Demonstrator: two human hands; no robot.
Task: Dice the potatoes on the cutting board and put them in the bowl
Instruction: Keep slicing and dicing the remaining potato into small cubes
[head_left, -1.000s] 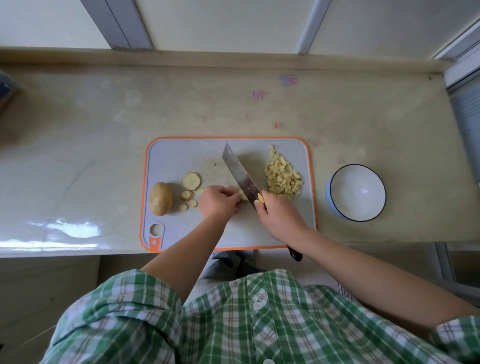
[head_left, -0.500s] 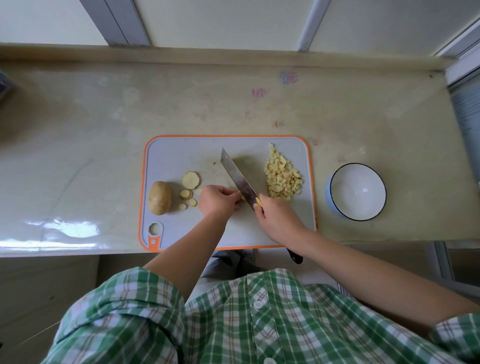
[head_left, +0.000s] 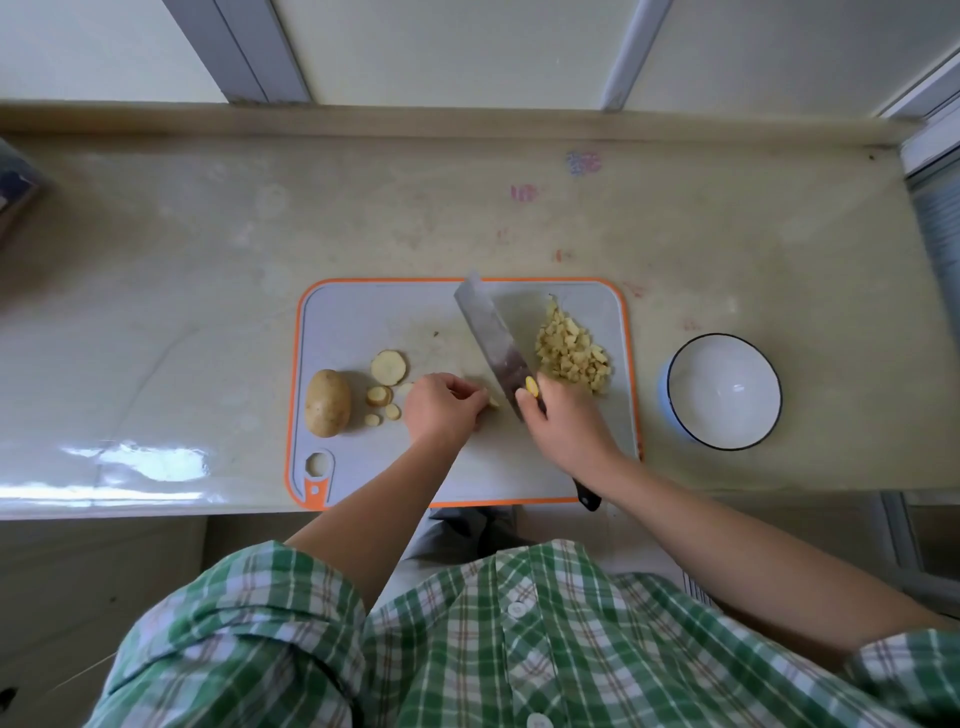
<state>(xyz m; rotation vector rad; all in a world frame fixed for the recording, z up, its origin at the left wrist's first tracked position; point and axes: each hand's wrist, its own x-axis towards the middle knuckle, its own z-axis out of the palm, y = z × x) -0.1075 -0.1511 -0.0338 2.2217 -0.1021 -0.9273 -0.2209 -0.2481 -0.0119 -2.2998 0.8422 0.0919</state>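
Observation:
A grey cutting board (head_left: 363, 317) with an orange rim lies at the counter's front edge. On its left rests a whole potato (head_left: 327, 402), with several round potato slices (head_left: 388, 367) beside it. A pile of diced potato (head_left: 571, 353) sits at the board's right. My left hand (head_left: 441, 410) presses down on a potato piece (head_left: 492, 401) that is mostly hidden under my fingers. My right hand (head_left: 563, 423) grips the handle of a cleaver (head_left: 491, 343), whose blade stands just right of that piece; a small potato bit sticks to the blade. An empty white bowl (head_left: 675, 400) stands right of the board.
The beige counter (head_left: 208, 270) ends in a raised ledge at the back and drops off just below the board. A dark object (head_left: 15, 192) shows at the far left edge. The cleaver's black handle end (head_left: 589, 499) sticks out over the counter's front edge.
The cleaver has shifted slightly between the frames beside my left fingers. My left hand stays on the same piece. The pile, slices and bowl have not moved.

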